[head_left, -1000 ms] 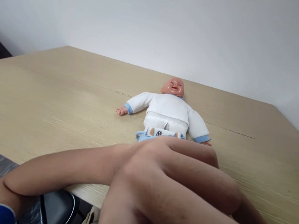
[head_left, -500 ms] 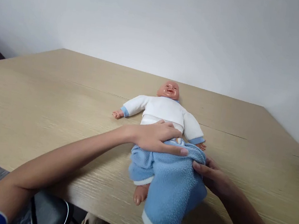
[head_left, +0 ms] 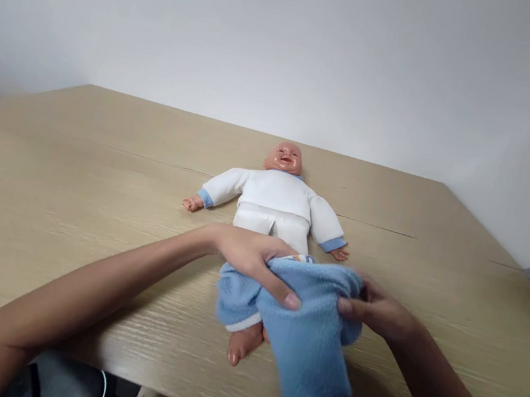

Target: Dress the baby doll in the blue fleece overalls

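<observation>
A baby doll [head_left: 278,190] lies on its back, head away from me, in a white top with blue cuffs. Light blue fleece pants [head_left: 308,338] with white hems bunch around its lower legs. One pant leg is on a doll leg, whose foot [head_left: 243,342] pokes out; the other hangs loose toward me. My left hand [head_left: 256,257] grips the waistband, thumb outside and fingers hidden in the cloth. On the waistband's other side, my right hand [head_left: 373,304] pinches the fabric, its fingers partly hidden. The doll's white cloth thighs show above the waistband.
The wooden table [head_left: 71,196] runs back to a pale wall [head_left: 269,40]. Its near edge passes just below the hanging pant leg. A dark chair [head_left: 62,384] stands beneath that edge at the lower left.
The pants have come down the doll, baring its white thighs. My left hand has shifted from the doll's belly to the waistband. The loose pant leg has swung right.
</observation>
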Demonstrator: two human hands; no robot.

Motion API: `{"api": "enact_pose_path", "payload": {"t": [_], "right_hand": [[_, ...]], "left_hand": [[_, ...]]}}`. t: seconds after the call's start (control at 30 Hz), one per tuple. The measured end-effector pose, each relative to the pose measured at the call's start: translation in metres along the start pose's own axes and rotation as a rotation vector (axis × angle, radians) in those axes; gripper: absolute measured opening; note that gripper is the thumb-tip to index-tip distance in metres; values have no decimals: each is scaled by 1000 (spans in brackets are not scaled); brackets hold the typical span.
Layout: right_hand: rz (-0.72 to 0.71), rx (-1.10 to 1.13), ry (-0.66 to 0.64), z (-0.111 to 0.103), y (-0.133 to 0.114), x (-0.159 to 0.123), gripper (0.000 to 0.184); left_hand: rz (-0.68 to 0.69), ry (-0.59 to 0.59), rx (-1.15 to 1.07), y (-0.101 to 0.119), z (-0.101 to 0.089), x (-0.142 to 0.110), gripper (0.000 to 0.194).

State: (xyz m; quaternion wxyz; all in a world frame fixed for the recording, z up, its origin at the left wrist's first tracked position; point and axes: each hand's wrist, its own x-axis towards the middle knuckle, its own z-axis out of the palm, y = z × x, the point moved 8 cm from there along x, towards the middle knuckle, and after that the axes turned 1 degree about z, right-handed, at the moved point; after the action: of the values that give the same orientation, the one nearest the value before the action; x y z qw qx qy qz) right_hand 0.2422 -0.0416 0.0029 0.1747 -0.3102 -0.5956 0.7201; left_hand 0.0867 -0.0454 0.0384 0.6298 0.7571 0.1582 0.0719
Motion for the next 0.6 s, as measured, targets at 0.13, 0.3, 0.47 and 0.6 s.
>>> {"api": "enact_pose_path", "payload": {"t": [0.13, 0.3, 0.47, 0.6], "right_hand": [[-25, 100, 84, -5, 6, 6, 46], [62, -64, -164, 15, 4, 1, 56], [35, -97, -288, 26, 7, -5, 81], [-80, 36, 88, -7, 16, 5, 60]], "left_hand": [[-41, -102, -50, -8, 4, -3, 35], [142, 108, 41, 2, -15, -4, 28], [86, 70, -28, -6, -13, -4, 31], [0, -176, -164, -11, 6, -6, 35]]}}
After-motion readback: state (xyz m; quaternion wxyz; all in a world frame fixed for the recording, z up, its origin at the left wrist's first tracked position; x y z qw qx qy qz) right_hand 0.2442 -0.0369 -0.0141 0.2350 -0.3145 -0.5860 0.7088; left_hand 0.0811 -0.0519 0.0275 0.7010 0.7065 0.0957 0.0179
